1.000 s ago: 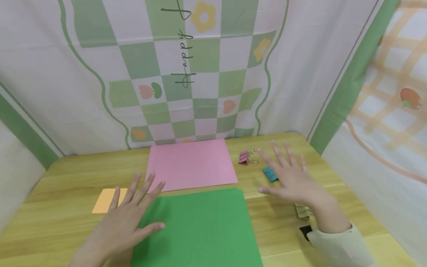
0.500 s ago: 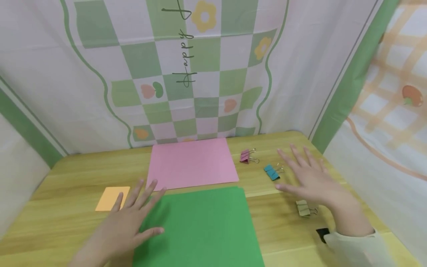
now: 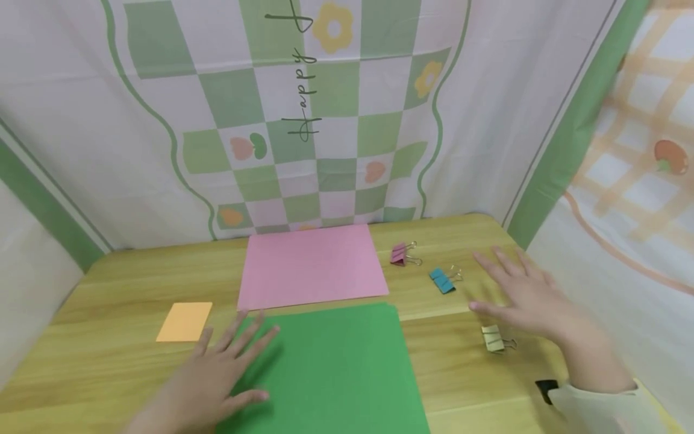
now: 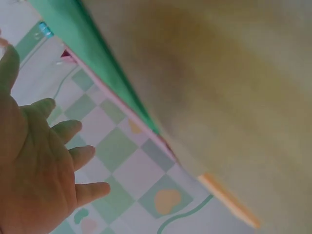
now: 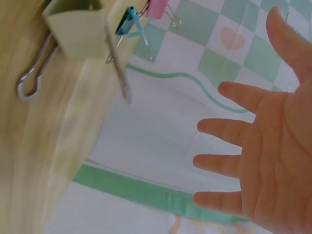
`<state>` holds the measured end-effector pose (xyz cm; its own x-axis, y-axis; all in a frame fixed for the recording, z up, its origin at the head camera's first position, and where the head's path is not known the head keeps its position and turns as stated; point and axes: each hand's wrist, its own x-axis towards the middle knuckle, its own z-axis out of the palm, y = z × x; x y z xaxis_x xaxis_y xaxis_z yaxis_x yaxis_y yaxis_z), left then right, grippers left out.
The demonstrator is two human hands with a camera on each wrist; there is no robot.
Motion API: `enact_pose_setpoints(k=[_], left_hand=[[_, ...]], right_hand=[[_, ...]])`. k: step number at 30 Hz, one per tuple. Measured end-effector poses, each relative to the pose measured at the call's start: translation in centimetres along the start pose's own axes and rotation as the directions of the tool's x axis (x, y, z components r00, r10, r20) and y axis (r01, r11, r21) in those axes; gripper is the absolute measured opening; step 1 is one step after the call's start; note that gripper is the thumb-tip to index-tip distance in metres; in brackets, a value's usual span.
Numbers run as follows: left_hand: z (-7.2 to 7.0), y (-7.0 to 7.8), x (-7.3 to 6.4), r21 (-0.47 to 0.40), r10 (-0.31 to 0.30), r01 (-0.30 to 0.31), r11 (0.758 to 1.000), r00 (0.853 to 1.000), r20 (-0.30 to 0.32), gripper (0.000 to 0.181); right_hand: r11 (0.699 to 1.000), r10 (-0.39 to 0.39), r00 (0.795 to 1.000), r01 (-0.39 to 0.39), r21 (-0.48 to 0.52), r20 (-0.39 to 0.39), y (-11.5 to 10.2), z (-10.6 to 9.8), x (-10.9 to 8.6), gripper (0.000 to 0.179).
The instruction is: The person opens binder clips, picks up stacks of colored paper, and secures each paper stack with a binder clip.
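Observation:
My left hand (image 3: 217, 377), fingers spread and holding nothing, hovers over the left edge of a stack of green paper (image 3: 336, 367). An orange square of paper (image 3: 184, 322) lies just beyond its little finger. Over the right side of the table, my right hand (image 3: 534, 301) is also spread and holds nothing. Below its thumb sits a pale yellow binder clip (image 3: 493, 339), seen large in the right wrist view. A blue binder clip (image 3: 443, 281) and a pink binder clip (image 3: 399, 254) lie farther back. The sleeve partly hides a black clip (image 3: 546, 389).
A sheet of pink paper (image 3: 313, 266) lies behind the green stack, near the back edge of the wooden table (image 3: 450, 361). A patterned cloth (image 3: 336, 132) hangs right behind the table, and more cloth (image 3: 640, 199) closes off the right side.
My right hand has moved right and toward me, uncovering the blue and yellow clips. My left hand has drawn slightly nearer to me. The papers and clips lie where they were.

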<state>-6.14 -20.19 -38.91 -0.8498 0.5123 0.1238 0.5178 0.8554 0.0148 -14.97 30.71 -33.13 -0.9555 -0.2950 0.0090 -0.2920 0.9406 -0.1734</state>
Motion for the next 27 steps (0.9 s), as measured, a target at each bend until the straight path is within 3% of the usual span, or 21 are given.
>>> enact_pose_setpoints(k=[12,18,22,27], left_hand=[[1.0,0.2,0.4,-0.083,0.104,-0.098,0.992,0.992,0.068,0.083],[1.1,-0.1,0.1,-0.097,0.126,-0.116,0.988,0.987,0.096,0.083],[1.3,-0.2,0.0,-0.105,0.136,-0.122,0.987,0.981,0.135,0.084],[1.6,-0.2,0.0,-0.1,0.16,-0.145,0.984,0.973,0.166,0.084]], right_hand=[[0.999,0.043,0.998,-0.044,0.025,0.037,2.9,0.9,-1.0,0.069],[0.998,-0.001,0.999,-0.002,0.057,0.051,4.0,1.2,-1.2,0.05],[0.991,0.017,0.99,-0.035,0.132,0.137,4.2,1.4,-1.4,0.037],[0.979,0.065,0.975,-0.103,0.173,0.21,3.8,1.6,-1.7,0.041]])
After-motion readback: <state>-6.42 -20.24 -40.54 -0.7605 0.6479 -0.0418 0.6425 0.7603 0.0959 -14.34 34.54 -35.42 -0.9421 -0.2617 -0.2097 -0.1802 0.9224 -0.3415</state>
